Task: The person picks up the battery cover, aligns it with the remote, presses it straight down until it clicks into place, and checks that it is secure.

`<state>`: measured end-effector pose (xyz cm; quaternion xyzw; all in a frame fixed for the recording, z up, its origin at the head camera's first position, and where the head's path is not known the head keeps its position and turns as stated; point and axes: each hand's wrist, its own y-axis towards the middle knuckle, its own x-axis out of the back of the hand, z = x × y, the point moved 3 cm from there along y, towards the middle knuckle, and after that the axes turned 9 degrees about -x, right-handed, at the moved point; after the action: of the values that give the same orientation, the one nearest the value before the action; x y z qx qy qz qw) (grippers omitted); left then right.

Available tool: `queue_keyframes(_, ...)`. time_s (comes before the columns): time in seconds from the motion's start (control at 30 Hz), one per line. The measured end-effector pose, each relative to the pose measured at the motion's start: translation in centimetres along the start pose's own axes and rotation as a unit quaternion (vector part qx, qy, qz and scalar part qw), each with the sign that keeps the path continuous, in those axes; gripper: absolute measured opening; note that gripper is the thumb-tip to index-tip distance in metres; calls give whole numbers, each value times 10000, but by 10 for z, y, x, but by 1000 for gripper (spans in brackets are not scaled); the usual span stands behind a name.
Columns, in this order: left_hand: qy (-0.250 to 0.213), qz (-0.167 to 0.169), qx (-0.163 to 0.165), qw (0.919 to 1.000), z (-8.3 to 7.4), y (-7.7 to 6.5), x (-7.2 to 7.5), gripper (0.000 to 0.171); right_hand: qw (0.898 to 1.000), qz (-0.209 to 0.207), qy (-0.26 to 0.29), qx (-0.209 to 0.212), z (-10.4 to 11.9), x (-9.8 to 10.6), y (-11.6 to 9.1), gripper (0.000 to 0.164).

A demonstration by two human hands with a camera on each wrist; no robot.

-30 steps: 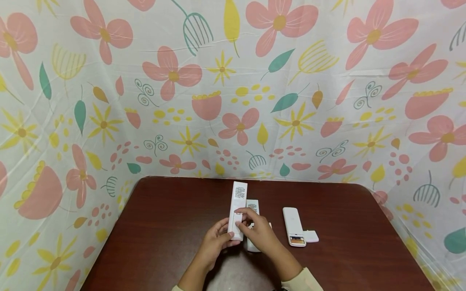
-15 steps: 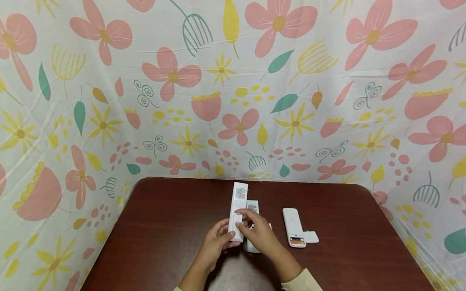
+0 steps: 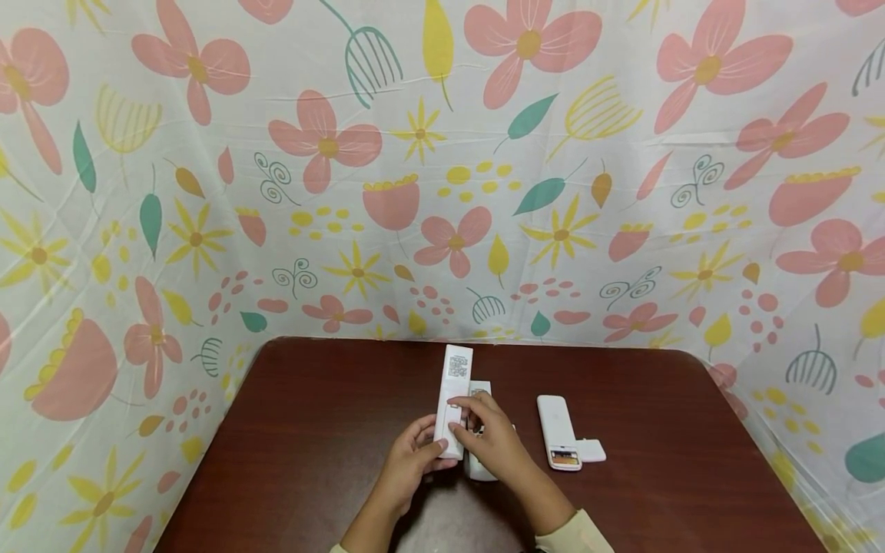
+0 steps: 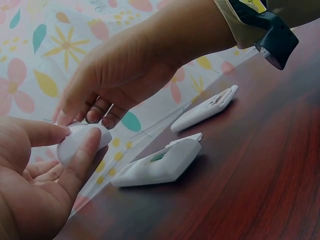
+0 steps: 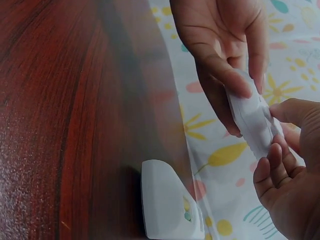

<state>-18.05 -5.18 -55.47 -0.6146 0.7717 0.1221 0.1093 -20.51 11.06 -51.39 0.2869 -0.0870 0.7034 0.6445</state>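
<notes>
A white remote control (image 3: pixel 455 376) is held back side up over the table, a printed label at its far end. My left hand (image 3: pixel 406 461) grips its near end, thumb on one edge and fingers on the other. With curled fingers, my right hand (image 3: pixel 496 442) holds the remote at its battery cover (image 3: pixel 452 415), thumb and index finger on the cover. The right wrist view shows both hands at the held remote (image 5: pixel 250 117). Under the right hand lies a second white remote (image 3: pixel 480 468), partly hidden; its battery compartment looks uncovered in the left wrist view.
A third white remote (image 3: pixel 556 418) lies to the right on the dark wooden table (image 3: pixel 332 407), batteries visible in its opened compartment. Its detached cover (image 3: pixel 591 450) touches its side. A flower-printed cloth (image 3: pixel 387 253) hangs behind and beside the table.
Both hands keep their hold on the remote. The remote has shifted very slightly to the right, and the right hand's fingers have moved a little.
</notes>
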Motion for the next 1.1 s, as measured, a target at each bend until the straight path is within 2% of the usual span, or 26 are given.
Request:
queue_keyframes(0.43, 73, 0, 98, 9999, 2, 0, 1, 59, 10000, -67, -29, -58, -6, -1, -1, 37)
queue_keyframes(0.73, 57, -38, 53, 10000, 1, 0, 1, 60, 9955, -360, 392, -782, -11, -1, 1, 44)
queue_keyframes(0.87, 52, -3, -2, 10000, 2, -1, 1, 61, 9924, -462, 533, -1011, -12, -2, 2, 53)
queue_keyframes(1.1, 91, 46, 25, 9999, -1, -3, 0, 60, 9821, -297, 1061, -1528, -12, -3, 3, 63)
